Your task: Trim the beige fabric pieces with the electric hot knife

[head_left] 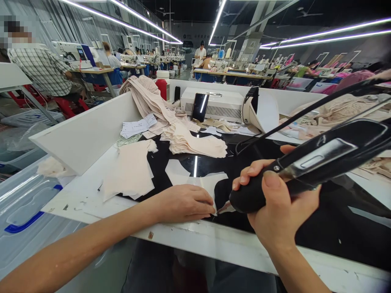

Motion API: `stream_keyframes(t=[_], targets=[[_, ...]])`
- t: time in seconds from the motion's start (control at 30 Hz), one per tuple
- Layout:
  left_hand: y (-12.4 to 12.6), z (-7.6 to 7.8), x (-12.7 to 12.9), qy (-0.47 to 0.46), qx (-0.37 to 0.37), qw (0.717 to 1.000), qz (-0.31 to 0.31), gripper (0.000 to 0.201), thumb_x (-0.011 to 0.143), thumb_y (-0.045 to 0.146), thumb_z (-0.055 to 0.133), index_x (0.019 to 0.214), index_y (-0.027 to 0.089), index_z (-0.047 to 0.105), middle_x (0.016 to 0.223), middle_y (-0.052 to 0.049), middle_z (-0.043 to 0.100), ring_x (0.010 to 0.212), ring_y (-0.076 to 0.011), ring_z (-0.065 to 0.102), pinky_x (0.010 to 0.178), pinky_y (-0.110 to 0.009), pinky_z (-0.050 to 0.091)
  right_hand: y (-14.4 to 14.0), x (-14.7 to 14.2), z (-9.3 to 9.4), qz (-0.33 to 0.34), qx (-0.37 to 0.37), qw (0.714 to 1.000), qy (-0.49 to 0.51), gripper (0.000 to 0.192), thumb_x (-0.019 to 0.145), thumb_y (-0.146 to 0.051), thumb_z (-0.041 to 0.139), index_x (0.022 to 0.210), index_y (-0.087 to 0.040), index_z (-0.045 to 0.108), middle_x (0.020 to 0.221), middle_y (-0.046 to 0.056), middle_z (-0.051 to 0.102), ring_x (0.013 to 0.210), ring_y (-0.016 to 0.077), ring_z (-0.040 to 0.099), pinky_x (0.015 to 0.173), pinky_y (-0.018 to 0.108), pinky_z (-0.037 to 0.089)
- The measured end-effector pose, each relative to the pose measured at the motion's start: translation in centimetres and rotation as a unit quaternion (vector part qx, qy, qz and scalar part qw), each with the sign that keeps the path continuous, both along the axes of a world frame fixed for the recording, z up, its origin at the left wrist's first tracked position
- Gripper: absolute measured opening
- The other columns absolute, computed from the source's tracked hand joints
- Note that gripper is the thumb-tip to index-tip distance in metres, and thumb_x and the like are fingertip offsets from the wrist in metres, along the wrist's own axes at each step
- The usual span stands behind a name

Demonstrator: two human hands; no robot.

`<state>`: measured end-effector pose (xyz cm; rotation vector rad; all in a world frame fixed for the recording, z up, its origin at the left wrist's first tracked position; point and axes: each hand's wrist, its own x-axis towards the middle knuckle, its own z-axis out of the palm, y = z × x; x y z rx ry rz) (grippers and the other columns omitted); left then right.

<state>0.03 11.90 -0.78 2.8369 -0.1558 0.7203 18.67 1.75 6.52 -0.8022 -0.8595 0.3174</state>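
Observation:
My right hand (277, 207) is wrapped round a thick black hand-held tool (308, 167) with a silver panel. The tool's rounded end points down and left, close to the black glossy work surface (262, 224); its working tip is hidden. A pale, thin cut fabric piece (210, 183) lies on that surface. My left hand (186, 201) rests flat on its near edge, fingers stretched to the right. Between the two hands a small pinkish strip (226, 207) shows. Left of my left hand sits a stack of cream fabric pieces (128, 169).
Behind lies a layered pile of cream fabric (195, 140). A phone (200, 106) leans on a white vented box (214, 101), near a red thread cone (161, 87). White side panel (88, 130) bounds the left. A black cable (293, 116) crosses the right. Co-workers sit at sewing machines beyond.

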Motion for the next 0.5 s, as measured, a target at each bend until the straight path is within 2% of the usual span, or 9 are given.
stream_keyframes(t=[0.13, 0.5], targets=[[-0.01, 0.09, 0.06, -0.019, 0.007, 1.000, -0.006, 0.030, 0.128, 0.026, 0.059, 0.125, 0.016, 0.087, 0.125, -0.011, 0.089, 0.116, -0.0233, 0.086, 0.109, -0.033, 0.067, -0.01, -0.13, 0.00, -0.007, -0.010, 1.000, -0.012, 0.056, 0.092, -0.042, 0.103, 0.133, -0.030, 0.068, 0.080, -0.006, 0.073, 0.059, 0.0183, 0.066, 0.051, 0.031, 0.063], [0.09, -0.20, 0.09, 0.012, -0.012, 1.000, -0.004, 0.023, 0.125, 0.024, 0.065, 0.129, 0.019, 0.087, 0.129, -0.012, 0.089, 0.121, -0.0231, 0.086, 0.114, -0.033, 0.066, 0.04, -0.28, 0.12, -0.006, -0.011, 1.000, 0.009, 0.060, 0.085, -0.044, 0.105, 0.130, -0.031, 0.068, 0.078, -0.007, 0.074, 0.056, 0.0175, 0.065, 0.048, 0.030, 0.060]])
